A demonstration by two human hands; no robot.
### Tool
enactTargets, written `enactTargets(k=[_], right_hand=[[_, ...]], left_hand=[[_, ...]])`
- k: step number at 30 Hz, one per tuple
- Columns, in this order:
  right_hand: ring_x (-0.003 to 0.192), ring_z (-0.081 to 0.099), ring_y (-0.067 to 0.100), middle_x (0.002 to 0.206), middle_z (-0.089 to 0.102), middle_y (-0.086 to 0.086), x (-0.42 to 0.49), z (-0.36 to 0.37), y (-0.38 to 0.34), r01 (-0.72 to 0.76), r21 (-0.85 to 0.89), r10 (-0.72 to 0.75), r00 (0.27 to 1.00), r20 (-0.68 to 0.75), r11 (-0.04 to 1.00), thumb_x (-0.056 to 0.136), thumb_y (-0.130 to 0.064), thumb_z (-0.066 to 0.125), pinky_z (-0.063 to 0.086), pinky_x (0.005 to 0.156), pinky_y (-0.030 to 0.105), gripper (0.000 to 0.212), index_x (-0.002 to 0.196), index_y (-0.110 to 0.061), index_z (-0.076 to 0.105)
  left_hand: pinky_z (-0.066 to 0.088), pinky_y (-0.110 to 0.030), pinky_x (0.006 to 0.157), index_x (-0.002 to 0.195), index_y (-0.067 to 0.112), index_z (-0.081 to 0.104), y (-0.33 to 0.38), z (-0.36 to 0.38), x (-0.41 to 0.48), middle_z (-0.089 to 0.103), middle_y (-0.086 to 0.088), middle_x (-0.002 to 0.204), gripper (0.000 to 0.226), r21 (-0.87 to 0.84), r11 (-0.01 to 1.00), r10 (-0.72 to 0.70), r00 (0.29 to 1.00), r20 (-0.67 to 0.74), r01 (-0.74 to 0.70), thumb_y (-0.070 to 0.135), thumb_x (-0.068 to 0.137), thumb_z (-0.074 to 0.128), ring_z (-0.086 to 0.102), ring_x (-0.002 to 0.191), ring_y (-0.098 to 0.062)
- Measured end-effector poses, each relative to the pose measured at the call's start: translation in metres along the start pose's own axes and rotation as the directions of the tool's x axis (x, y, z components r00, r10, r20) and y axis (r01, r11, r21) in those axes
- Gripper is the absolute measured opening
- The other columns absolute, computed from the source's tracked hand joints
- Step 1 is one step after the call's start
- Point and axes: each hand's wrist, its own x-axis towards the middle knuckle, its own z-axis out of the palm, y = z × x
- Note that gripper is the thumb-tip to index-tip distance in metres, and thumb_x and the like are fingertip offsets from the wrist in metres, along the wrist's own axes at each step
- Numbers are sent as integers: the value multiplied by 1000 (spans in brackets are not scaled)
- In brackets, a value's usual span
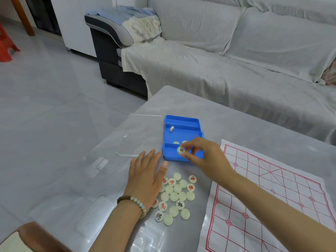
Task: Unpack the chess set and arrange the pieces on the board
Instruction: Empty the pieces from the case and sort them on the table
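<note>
Grey table point(181, 106); right fingers point(190, 143) pinch cream black-lettered piece point(180, 151).

Left hand point(147, 177) lies flat; right hand point(203, 157) pinches a piece point(181, 150).

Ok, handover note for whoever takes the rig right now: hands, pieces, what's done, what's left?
Left hand: open, fingers straight, beside the piece pile on the table.
Right hand: pinches a black-marked piece over the blue box.
Box is open, with the clear lid flat to its left. At least three pieces are inside, one on edge.
Board sheet is spread at right, with no pieces on it.
Done: box opened, board laid out, most pieces out.
Left: empty the box, set all pieces on the board.
</note>
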Motion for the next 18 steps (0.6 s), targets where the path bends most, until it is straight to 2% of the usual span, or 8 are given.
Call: enactTargets(k=[4, 7, 9, 11, 14, 16, 18], right_hand=[[79, 55, 6, 89, 57, -12, -22, 20, 11, -66, -134, 78, 993, 84, 989, 87, -33, 63, 45, 75, 19, 24, 108, -22, 67], [80, 53, 6, 91, 56, -12, -24, 27, 17, -101, -170, 122, 986, 114, 980, 87, -36, 62, 45, 75, 18, 27, 111, -23, 66], [81, 55, 5, 94, 59, -11, -23, 25, 18, -114, -140, 133, 981, 139, 984, 86, -35, 64, 47, 76, 18, 27, 111, -24, 66], [84, 57, 5, 95, 63, -9, -23, 17, 15, -132, -53, 138, 979, 151, 990, 84, -30, 67, 50, 80, 21, 25, 109, -25, 66], [85, 59, 7, 96, 65, -6, -9, 0, 11, -105, 59, 103, 994, 30, 993, 84, -24, 67, 51, 79, 21, 17, 102, -22, 68], [89, 58, 7, 102, 66, -4, 10, -7, 13, -134, 68, 136, 991, -15, 989, 90, -27, 60, 47, 80, 20, 17, 103, -20, 68], [104, 55, 8, 119, 62, -4, 32, -9, 18, -218, 21, 215, 972, 94, 976, 97, -40, 43, 38, 88, 19, 34, 113, -20, 66]], left_hand=[[-2, -32, 117, 146, 31, 17, 2, -2, -4, 11, 11, 155, 83, -24, 1000, -7, 1000, -14, 7, 67, 75, -7, -2, 142, -8], [-2, -33, 117, 146, 30, 18, 4, -2, -8, 11, 10, 155, 75, -26, 1000, -13, 1000, -10, 13, 61, 80, -2, -2, 142, -9], [-1, -34, 117, 146, 31, 17, 4, -1, -9, 10, 11, 155, 80, -19, 1000, -17, 1000, -8, 17, 66, 78, -7, -2, 142, -9], [0, -35, 117, 146, 31, 16, 4, 0, -8, 11, 10, 155, 74, -18, 999, -30, 1000, -1, 30, 66, 85, -7, -1, 142, -10], [0, -35, 117, 147, 30, 16, 5, -2, -7, 10, 9, 155, 73, -27, 999, -34, 999, 16, 35, 57, 81, -1, -1, 143, -10], [0, -36, 117, 147, 30, 15, 6, -2, -5, 10, 10, 155, 74, -35, 999, -26, 999, 21, 27, 61, 82, -3, -2, 143, -10], [0, -36, 117, 147, 31, 15, 6, -1, -4, 10, 10, 155, 75, -34, 999, -25, 999, 22, 26, 65, 83, -6, -2, 143, -10]])
